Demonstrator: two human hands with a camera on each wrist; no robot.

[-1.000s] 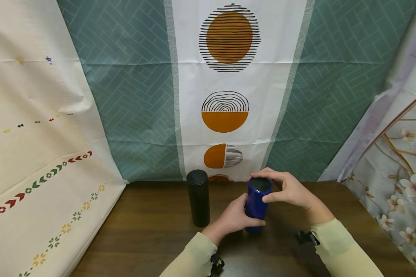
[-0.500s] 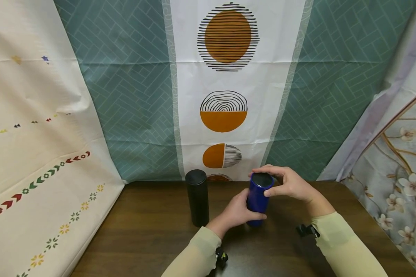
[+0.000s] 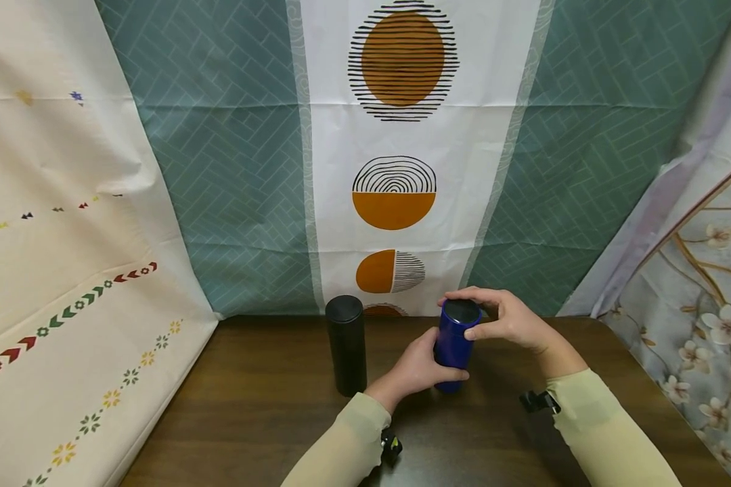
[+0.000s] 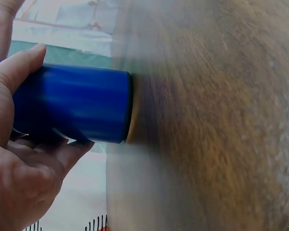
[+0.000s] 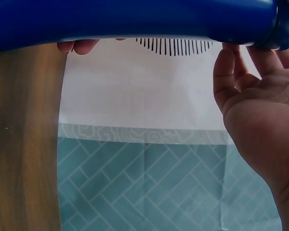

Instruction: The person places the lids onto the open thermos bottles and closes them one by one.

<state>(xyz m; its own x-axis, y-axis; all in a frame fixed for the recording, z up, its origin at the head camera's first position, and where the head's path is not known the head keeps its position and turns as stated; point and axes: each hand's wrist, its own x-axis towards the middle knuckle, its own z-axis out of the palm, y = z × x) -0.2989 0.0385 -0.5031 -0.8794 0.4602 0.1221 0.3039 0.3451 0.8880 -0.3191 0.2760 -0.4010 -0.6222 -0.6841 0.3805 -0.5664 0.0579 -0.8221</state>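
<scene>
A slim blue bottle (image 3: 453, 348) with a dark round top stands roughly upright at the table's back right. My left hand (image 3: 423, 368) grips its lower body, thumb across the near side. Around the lid (image 5: 285, 26) are the fingers and thumb of my right hand (image 3: 508, 321); a thin seam below the lid shows in the right wrist view. In the left wrist view the bottle's base (image 4: 127, 106) is at or just above the wood; I cannot tell whether it touches. A matte black bottle (image 3: 347, 348) stands upright to the left, untouched.
The dark wooden table (image 3: 250, 406) ends at a green and white patterned curtain (image 3: 244, 169) behind the bottles. Cream embroidered cloth (image 3: 67, 270) borders the left side, and a floral cloth (image 3: 706, 338) the right.
Both hands and the blue bottle have shifted slightly up and to the right in the head view, with both grips kept. The black bottle has stayed in place.
</scene>
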